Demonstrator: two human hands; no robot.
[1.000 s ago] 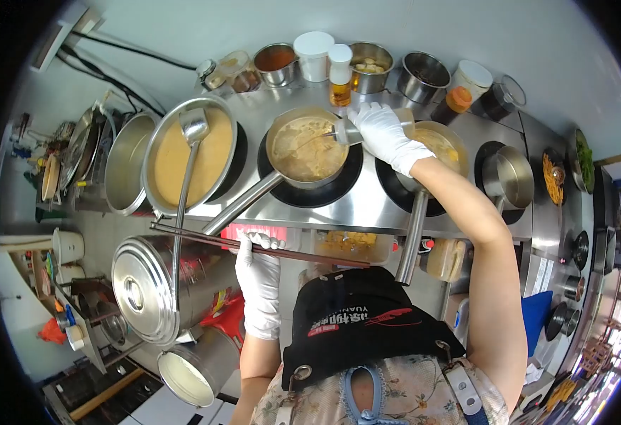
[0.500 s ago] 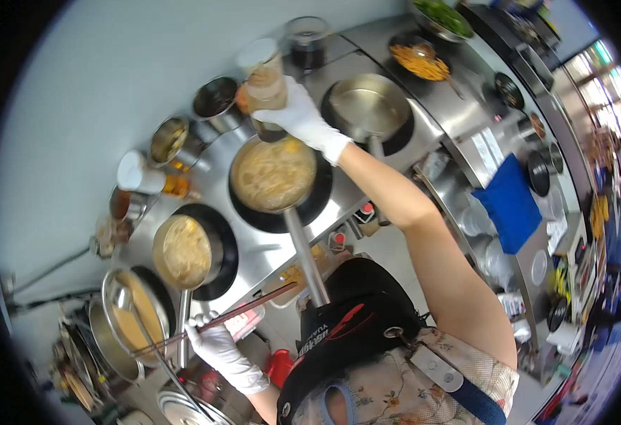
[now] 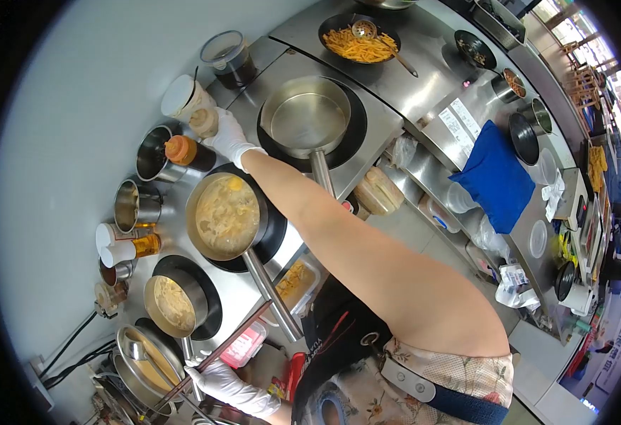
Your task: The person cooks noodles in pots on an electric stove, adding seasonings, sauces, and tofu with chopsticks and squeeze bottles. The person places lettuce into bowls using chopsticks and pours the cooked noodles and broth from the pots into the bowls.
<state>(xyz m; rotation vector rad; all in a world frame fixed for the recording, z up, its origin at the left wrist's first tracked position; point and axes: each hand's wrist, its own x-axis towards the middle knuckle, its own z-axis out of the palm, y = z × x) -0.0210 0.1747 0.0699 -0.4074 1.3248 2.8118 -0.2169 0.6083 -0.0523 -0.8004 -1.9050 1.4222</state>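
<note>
At the back of the stove, my right hand (image 3: pixel 229 140), in a white glove, is closed around a bottle with a beige top (image 3: pixel 204 122); the hand partly covers it. An orange-capped bottle (image 3: pixel 190 153) and a white tub (image 3: pixel 181 96) stand close by. My left hand (image 3: pixel 229 386), also gloved, grips long brown chopsticks (image 3: pixel 236 331) at the lower left, its fingers beside the handle of the small pan (image 3: pixel 174 302). Between the hands, a larger pan (image 3: pixel 225 216) holds cloudy broth with a yellow piece. Another pan (image 3: pixel 306 117) contains a little clear liquid.
Metal pots (image 3: pixel 137 205) and sauce bottles (image 3: pixel 144 246) line the wall. A ladle (image 3: pixel 135 350) rests in a pot of tan liquid at lower left. Farther back are a wok of orange strips (image 3: pixel 360 46) and a blue cloth (image 3: pixel 496 177). Pan handles jut toward me.
My right hand has moved the bottle from above the broth pan back beside the white tub. The view has shifted to the right. My left hand still holds the chopsticks.
</note>
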